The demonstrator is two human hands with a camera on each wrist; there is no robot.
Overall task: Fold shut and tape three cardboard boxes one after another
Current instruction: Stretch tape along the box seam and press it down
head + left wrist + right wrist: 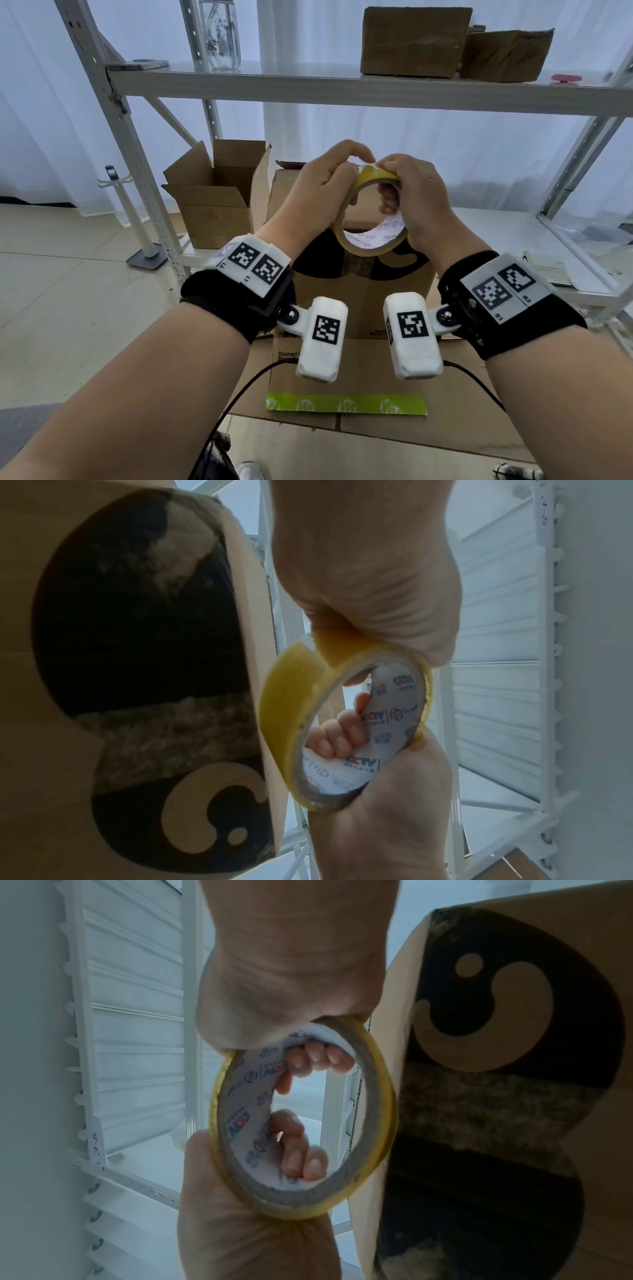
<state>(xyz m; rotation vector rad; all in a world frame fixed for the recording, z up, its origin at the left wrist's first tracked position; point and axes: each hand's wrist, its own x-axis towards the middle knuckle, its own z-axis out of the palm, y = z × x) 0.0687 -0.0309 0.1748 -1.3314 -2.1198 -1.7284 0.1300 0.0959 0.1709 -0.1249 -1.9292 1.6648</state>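
Observation:
A yellow tape roll (368, 251) (284, 704) (383, 1123) hangs in the air between both hands, above a brown cardboard box (363, 301) (137, 615) (514, 1096) with a black logo. My left hand (325, 185) (369, 588) (253, 1231) grips the roll's left side, thumb and forefinger pinching at the tape on its top edge. My right hand (407, 192) (383, 818) (291, 974) grips the right side with fingers curled through the core. A short tape end (322, 647) lifts off the roll by the left hand. A green tape strip (346, 404) crosses the cardboard panel nearest me.
A smaller open box (212, 205) with raised flaps stands at the left on the low shelf. Two more boxes (411, 41) (503, 54) and a glass jar (219, 34) sit on the upper shelf (342, 92). A white stand (137, 222) is on the floor, left.

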